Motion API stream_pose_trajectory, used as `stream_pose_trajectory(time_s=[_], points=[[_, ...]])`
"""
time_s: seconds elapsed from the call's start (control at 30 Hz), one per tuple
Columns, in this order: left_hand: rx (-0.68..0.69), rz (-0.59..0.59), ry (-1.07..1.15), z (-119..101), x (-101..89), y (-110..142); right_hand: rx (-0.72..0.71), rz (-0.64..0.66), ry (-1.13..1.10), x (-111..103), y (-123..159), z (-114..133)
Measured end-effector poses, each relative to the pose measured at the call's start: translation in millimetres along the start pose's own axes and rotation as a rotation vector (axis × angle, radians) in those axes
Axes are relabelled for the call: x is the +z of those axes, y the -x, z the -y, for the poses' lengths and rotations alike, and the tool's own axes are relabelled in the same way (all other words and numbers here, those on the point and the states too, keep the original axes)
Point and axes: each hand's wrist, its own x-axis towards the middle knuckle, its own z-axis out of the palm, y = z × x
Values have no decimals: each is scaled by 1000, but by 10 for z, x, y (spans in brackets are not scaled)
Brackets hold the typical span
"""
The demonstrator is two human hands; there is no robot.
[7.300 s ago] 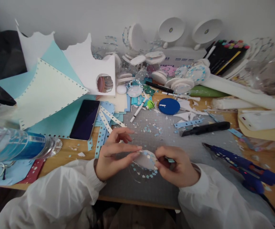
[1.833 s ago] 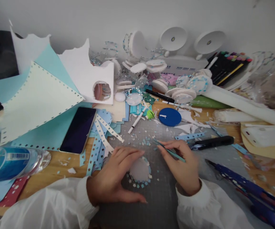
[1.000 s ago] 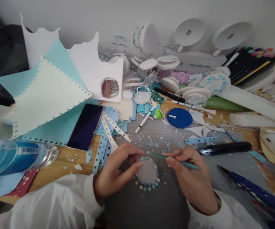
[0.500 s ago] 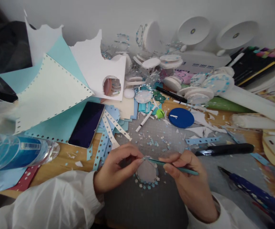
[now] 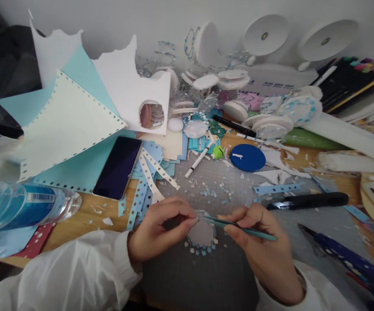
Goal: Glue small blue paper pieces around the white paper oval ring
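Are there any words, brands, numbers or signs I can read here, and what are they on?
Nothing is clearly readable.
Pale box at the back: blue and purple print, too blurred.
Plastic bottle: a barcode on the blue label; any words or numbers are too blurred.

The teal tweezers (image 5: 260,234) are held in the right hand (image 5: 263,248), their tips directed at the upper rim of a white disc (image 5: 201,233) edged with small stars. The fingertips of the left hand (image 5: 161,229) are brought together at that rim; whatever is pinched is too small to tell. A gray mat (image 5: 199,280) is partly covered by a black cutter (image 5: 308,201) and paper scraps (image 5: 211,193).
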Motion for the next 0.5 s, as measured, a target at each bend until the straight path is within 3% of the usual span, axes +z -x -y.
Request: stream_pose_trajectory(time_s=[0.27,0.5], points=[[24,-41,-21,4,1,-1,27,-10,-21,-3,2,15],[17,-17,-5,3,-6,10,141,-25,-161,-18,-18,28]])
